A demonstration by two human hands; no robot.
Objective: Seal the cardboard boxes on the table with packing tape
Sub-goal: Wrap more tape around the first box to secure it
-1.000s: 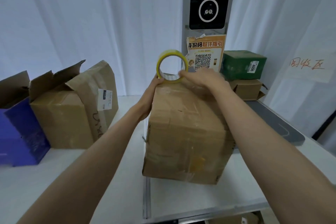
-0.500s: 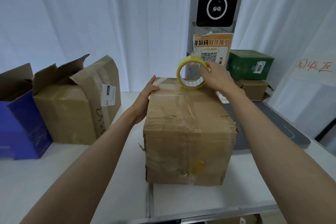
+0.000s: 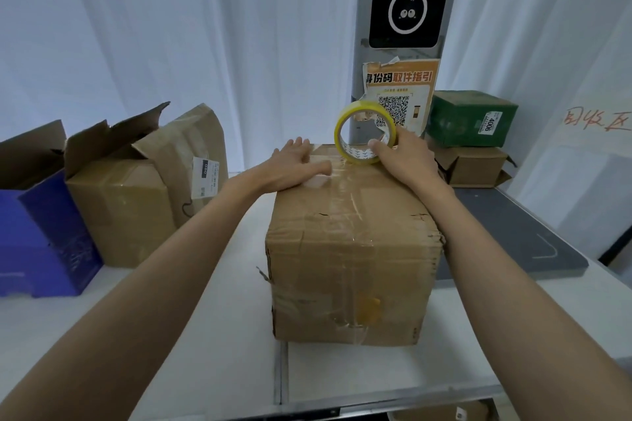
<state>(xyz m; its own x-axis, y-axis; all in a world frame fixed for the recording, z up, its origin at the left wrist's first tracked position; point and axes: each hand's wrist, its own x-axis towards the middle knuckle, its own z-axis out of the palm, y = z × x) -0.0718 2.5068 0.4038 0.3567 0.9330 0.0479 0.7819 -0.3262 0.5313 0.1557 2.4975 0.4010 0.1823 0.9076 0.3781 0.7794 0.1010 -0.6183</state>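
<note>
A worn brown cardboard box [image 3: 352, 270] stands on the white table [image 3: 212, 345] in front of me, its top crossed by clear tape. My right hand [image 3: 405, 155] grips a yellow roll of packing tape [image 3: 359, 128], held upright on the far right part of the box top. My left hand [image 3: 295, 166] lies flat, fingers spread, on the far left of the box top, pressing on the tape strip beside the roll.
An open torn cardboard box [image 3: 133, 195] and a blue box [image 3: 41, 232] stand at the left. A green box [image 3: 472, 118] sits on a small brown box [image 3: 478, 167] at the back right. A dark grey mat [image 3: 513, 236] lies right of the box. A kiosk post [image 3: 400, 44] rises behind.
My left hand has moved from the box's far left edge onto the top, lying flat. The tape roll in my right hand has shifted right along the far edge.
</note>
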